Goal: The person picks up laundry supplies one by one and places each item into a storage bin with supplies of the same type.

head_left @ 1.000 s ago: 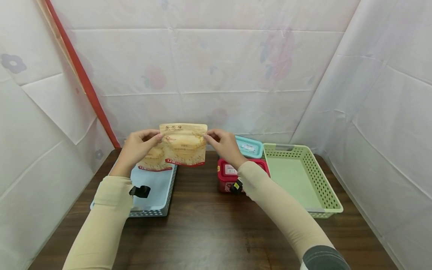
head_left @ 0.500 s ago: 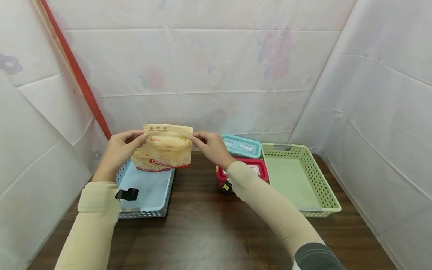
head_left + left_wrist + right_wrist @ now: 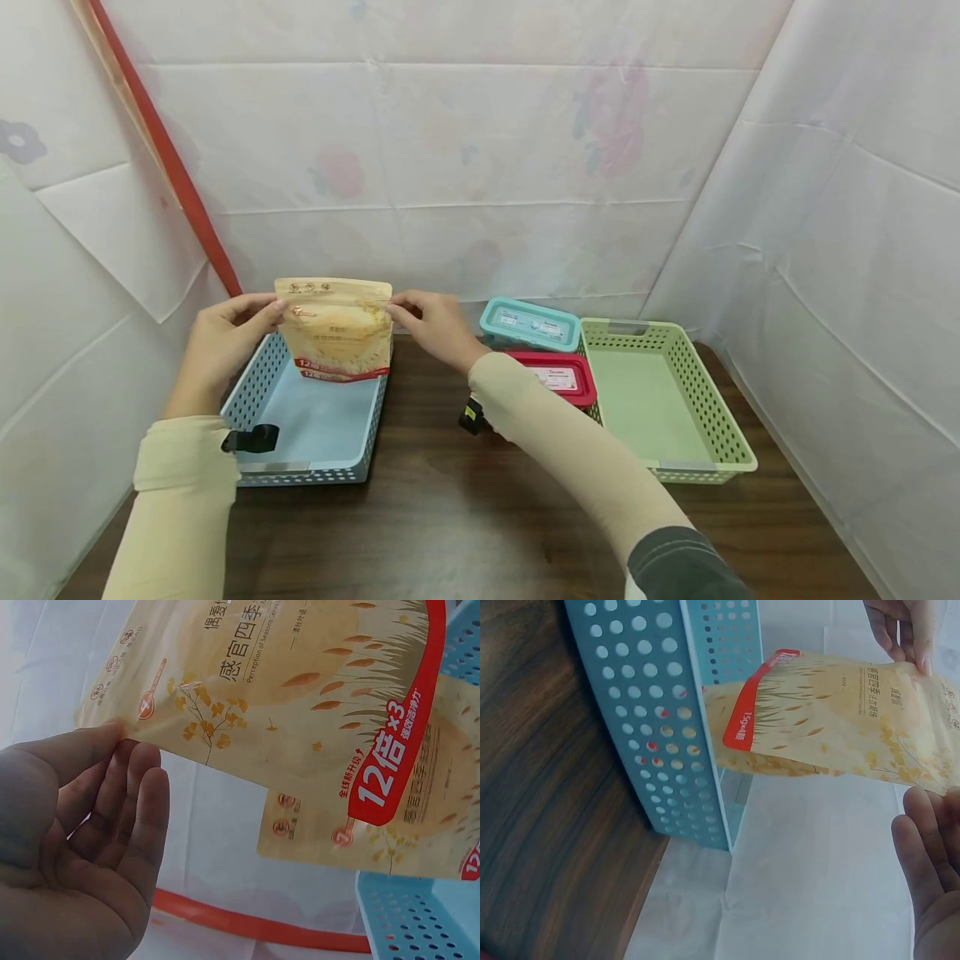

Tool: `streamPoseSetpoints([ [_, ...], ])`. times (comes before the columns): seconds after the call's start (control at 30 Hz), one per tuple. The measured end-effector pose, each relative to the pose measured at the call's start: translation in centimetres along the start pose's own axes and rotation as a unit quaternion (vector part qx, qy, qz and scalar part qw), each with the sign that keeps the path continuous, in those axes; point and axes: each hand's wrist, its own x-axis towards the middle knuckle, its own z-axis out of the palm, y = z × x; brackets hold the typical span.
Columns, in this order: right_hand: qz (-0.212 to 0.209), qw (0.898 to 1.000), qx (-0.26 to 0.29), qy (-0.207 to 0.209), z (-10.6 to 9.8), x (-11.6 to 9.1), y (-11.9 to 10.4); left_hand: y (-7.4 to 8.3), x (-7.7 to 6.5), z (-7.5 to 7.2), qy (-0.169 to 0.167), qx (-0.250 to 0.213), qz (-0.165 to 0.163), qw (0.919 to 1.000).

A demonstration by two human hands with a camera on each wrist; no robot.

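Note:
A yellowish stand-up pouch (image 3: 336, 329) with a red strip along its bottom hangs upright between my two hands. My left hand (image 3: 219, 346) pinches its left edge near the top, thumb in front. On the opposite edge, my right hand (image 3: 438, 327) pinches it at about the same height. Behind it a matching second pouch (image 3: 375, 840) stands at the back of the blue perforated basket (image 3: 318, 429). In the head view the held pouch covers nearly all of that second one. The held pouch is above the basket's back part, its lower edge in front of the other pouch.
Right of centre, a teal lidded box (image 3: 530, 325) sits behind a red lidded box (image 3: 561, 377), which my right forearm partly covers. Beside them lies a green perforated basket (image 3: 652, 400). White sheeting walls rise behind the dark wooden table (image 3: 435, 517) and along both sides.
Both hands have carried the pouch leftward, from beside the blue basket to over its back part. The second pouch has become mostly hidden, while the teal and red boxes show more.

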Motion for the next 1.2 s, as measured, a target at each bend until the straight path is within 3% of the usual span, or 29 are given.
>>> streamPoseSetpoints([
  [0.27,-0.005,1.000,-0.021,-0.022,1.3,1.2,-0.7,-1.0,-0.2,-1.5,-0.012,-0.028,-0.023,0.9993],
  [0.63,0.007,0.996,-0.050,-0.076,3.9,1.8,-0.7,-3.6,-0.5,-2.6,-0.029,0.027,-0.053,0.9978],
  [0.87,0.031,0.993,-0.075,-0.089,5.5,1.8,-0.3,-4.9,-0.5,-2.7,-0.062,0.067,-0.071,0.9933],
  [1.2,0.086,0.991,-0.055,-0.085,7.0,1.6,0.8,-6.2,0.2,-2.5,-0.095,0.098,-0.080,0.9874],
])
